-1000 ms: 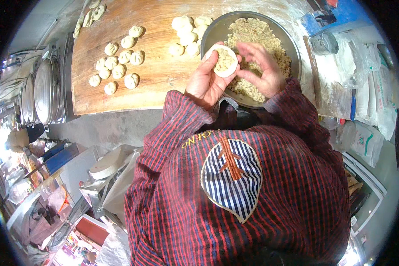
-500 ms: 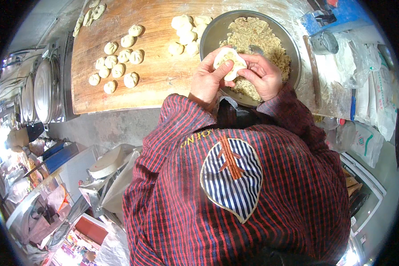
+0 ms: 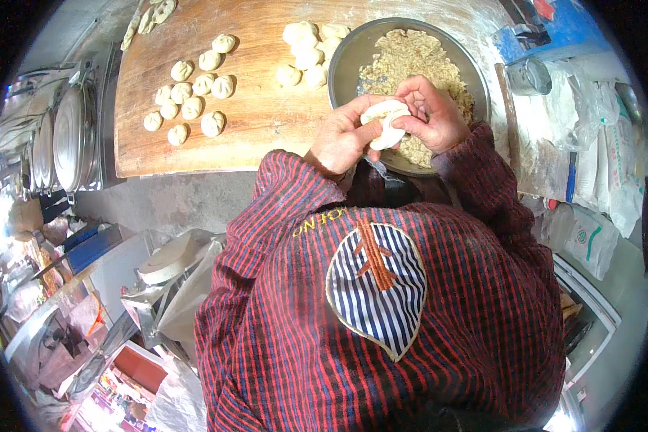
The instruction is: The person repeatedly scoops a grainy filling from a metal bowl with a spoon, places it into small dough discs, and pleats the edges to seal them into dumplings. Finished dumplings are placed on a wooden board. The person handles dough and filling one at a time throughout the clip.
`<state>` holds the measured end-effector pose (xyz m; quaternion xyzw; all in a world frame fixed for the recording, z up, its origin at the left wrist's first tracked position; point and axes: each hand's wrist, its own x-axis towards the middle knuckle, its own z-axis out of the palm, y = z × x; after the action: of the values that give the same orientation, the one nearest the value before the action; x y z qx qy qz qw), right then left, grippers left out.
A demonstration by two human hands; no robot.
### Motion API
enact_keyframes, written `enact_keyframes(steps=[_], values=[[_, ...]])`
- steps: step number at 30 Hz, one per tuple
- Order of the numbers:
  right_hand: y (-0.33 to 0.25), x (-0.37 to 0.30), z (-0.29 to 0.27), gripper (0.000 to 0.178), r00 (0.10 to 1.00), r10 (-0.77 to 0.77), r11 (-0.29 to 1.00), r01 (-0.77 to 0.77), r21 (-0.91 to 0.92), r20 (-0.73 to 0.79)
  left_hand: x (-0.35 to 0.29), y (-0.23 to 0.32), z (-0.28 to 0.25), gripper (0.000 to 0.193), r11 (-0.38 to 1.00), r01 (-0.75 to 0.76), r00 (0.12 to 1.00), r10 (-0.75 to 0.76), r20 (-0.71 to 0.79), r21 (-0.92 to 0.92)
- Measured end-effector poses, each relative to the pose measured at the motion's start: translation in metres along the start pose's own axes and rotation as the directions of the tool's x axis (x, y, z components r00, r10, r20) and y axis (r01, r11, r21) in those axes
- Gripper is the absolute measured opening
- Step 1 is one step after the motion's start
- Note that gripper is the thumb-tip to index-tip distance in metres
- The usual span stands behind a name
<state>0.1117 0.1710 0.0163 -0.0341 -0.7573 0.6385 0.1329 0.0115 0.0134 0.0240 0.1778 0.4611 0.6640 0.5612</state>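
Observation:
Between my two hands is a dough wrapper (image 3: 387,124), its rim partly gathered and folded over. My left hand (image 3: 340,139) cradles it from the left, thumb lying across the dough. On the other side, the thumb and fingers of my right hand (image 3: 437,115) pinch its edge. Both hands are over the near left part of a metal bowl (image 3: 345,56) of crumbly, light-brown filling (image 3: 417,61). Any filling inside the wrapper is hidden by the folds. Several pleated buns (image 3: 192,108) sit on the wooden board (image 3: 259,137) to the left, and plain dough pieces (image 3: 302,56) are heaped beside the bowl.
Twisted dough strips (image 3: 151,16) lie at the board's far left. A rolling pin (image 3: 509,108) rests right of the bowl, near a metal cup (image 3: 529,76) and plastic bags (image 3: 579,108). Round metal lids (image 3: 75,140) stand left of the board.
The wrapper lay more open before; its edge is now folded inward. My right hand has shifted slightly up and right, fingers raised, while my left hand stays around the dough.

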Motion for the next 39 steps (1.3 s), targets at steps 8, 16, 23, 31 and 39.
enact_keyframes(steps=[8,16,23,31,39], values=[[-0.007,-0.006,0.011,0.010,0.997,-0.075,0.925,0.057,-0.375,-0.034,-0.005,0.011,-0.007,0.034,0.987,0.157,0.986,-0.155,0.052,-0.038],[-0.021,0.004,0.011,0.014,0.989,0.088,0.966,-0.055,-0.254,0.123,-0.008,0.021,-0.014,0.035,0.888,0.149,0.983,-0.183,0.036,0.435],[-0.018,0.000,0.020,0.018,0.992,-0.074,0.891,0.114,-0.439,0.106,-0.012,0.021,-0.015,0.029,0.969,0.223,0.962,-0.202,-0.182,0.106],[-0.026,0.012,0.003,0.031,0.951,-0.091,0.834,0.235,-0.499,0.296,-0.018,0.027,-0.015,0.024,0.829,0.070,0.997,-0.065,-0.029,0.555],[0.002,0.004,0.027,0.018,0.986,-0.108,0.880,0.037,-0.473,-0.124,-0.012,-0.009,0.001,0.039,0.933,0.051,0.960,-0.144,-0.240,-0.355]])
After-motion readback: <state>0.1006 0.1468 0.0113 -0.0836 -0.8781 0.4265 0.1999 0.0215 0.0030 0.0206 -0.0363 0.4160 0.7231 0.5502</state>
